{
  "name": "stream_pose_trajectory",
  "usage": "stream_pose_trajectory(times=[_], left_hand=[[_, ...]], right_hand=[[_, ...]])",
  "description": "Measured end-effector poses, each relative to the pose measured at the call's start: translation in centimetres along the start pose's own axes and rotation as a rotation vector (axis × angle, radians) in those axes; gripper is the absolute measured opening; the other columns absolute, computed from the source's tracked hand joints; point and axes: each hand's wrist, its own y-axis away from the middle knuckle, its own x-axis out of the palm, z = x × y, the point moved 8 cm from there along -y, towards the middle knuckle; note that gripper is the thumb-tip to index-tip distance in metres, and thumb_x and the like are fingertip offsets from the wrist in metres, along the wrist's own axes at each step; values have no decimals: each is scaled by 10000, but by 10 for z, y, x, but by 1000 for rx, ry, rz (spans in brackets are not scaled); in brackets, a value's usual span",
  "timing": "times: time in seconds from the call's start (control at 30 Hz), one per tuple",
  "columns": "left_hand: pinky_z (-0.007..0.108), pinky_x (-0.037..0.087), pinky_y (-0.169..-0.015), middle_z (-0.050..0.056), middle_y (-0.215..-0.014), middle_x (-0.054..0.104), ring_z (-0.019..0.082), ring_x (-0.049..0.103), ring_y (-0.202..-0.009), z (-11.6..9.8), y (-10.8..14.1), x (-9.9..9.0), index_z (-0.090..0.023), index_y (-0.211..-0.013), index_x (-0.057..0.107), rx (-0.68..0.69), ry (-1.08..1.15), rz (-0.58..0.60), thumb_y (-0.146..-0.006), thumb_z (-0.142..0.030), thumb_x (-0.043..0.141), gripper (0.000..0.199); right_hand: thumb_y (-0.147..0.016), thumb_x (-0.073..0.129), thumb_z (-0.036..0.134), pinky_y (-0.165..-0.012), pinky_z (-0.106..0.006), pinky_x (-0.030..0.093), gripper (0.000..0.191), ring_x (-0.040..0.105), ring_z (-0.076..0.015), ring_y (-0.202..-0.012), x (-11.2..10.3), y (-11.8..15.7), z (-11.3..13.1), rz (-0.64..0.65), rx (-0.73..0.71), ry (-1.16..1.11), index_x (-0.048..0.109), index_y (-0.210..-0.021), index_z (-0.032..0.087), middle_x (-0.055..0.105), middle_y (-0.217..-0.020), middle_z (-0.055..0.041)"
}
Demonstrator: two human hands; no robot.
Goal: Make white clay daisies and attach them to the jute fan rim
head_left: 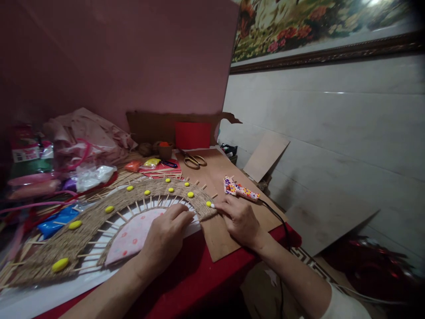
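A woven twine arch (156, 188) lies across the table, with thin wooden sticks poking out from both edges and several yellow oval pieces (60, 264) on its surface. At the arch's right end, my right hand (239, 219) is closed, its fingertips pinching a small white piece (213, 205) right beside a yellow oval. My left hand (169, 232) is closed with bent fingers at the arch's inner edge, over the pink dotted fabric half-round (133, 235); what its fingertips hold is hidden. Behind my right hand lies a flower-patterned glue gun (241, 189) with a black cord.
Scissors (192, 160) lie on the brown board (221, 241) toward the back. Orange and yellow packets (152, 163), a red card (192, 135) and a blue packet (59, 221) surround the arch. Bags and pink cloth (88, 137) pile up at left. The table's red-covered edge (212, 283) faces me.
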Motion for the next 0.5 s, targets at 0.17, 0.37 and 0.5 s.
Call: stream_pose_trajectory(times=[0.17,0.37,0.5], left_hand=[[325,510,-617,92,-833,615,190,578,-737,-1,0,-1,-132,-877,614,7,2,-1,-883,-77,439,184],[328,516,-618,93,-820,619,191,584,-729,-1,0,-1,-126,-854,626,0,4,-7,-885,-82,441,192],[333,517,-610,99,-819,621,195,587,-728,-1,0,-1,-119,-857,631,7,5,-10,-887,-86,436,200]], right_hand=[[-839,454,40,-725,-303,443,311,583,-203,-842,-1,3,-1,-14,-1,-4,639,-1054,167,634,-900,-82],[-816,467,41,-710,-286,455,332,586,-193,-834,1,4,3,2,-24,60,635,-1070,174,620,-929,-76],[-803,471,44,-732,-290,461,356,584,-201,-871,4,5,4,14,-41,105,623,-1098,171,615,-954,-80]])
